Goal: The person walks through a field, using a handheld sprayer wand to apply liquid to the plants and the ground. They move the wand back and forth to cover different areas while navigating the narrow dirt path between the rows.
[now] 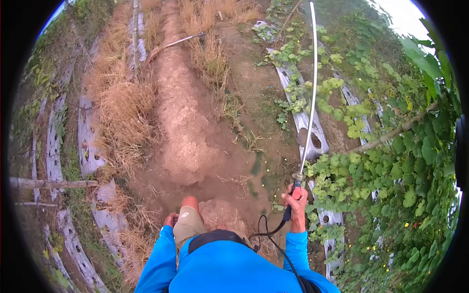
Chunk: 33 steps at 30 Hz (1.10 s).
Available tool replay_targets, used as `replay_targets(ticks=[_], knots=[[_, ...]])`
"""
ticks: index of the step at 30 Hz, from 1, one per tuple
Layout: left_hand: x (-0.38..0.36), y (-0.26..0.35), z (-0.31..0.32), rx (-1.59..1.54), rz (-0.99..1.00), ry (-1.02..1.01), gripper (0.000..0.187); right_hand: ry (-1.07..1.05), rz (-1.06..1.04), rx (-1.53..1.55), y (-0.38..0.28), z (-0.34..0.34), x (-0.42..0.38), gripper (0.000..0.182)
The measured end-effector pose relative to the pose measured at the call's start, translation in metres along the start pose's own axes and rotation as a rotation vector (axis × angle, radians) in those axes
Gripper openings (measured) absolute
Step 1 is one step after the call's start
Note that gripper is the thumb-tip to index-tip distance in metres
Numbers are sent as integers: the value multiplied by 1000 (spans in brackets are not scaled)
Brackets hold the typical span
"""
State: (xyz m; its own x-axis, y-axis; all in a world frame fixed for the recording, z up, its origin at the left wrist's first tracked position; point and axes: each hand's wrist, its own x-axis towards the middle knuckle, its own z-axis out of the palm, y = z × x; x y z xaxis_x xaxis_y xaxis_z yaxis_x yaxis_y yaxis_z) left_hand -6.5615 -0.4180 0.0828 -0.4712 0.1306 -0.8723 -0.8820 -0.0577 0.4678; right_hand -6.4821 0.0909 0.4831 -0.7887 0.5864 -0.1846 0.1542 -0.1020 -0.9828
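Note:
My right hand is wrapped round the handle of a spray wand, near its red part. The wand's long pale metal tube rises from the handle and points forward along the green vines. A black hose loops from the handle back towards my body. My left hand hangs low beside the leg of my beige shorts. It shows only small, and its fingers are not clear enough to say whether they are apart or closed.
Leafy vines on plastic-covered beds fill the right side, with a wooden pole slanting among them. A raised soil ridge runs ahead. Dry grass stands to its left. A long-handled tool lies across the ridge farther off.

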Motion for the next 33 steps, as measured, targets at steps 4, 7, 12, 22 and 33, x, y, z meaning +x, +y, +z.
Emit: replay_targets(ticks=[4, 7, 12, 22, 33], knots=[[32, 57, 24, 22, -1, 39, 32, 76, -126, 6, 10, 24, 60, 25], [67, 113, 33, 95, -104, 40, 30, 54, -184, 4, 16, 58, 116, 25], [125, 188, 46, 567, 47, -8, 39, 90, -258, -116, -27, 154, 250, 27], [218, 432, 42, 923, 255, -228, 62, 40, -441, -272, -156, 374, 535, 35], [359, 539, 24, 1181, 103, -279, 63, -14, -520, -267, -260, 487, 758, 31]])
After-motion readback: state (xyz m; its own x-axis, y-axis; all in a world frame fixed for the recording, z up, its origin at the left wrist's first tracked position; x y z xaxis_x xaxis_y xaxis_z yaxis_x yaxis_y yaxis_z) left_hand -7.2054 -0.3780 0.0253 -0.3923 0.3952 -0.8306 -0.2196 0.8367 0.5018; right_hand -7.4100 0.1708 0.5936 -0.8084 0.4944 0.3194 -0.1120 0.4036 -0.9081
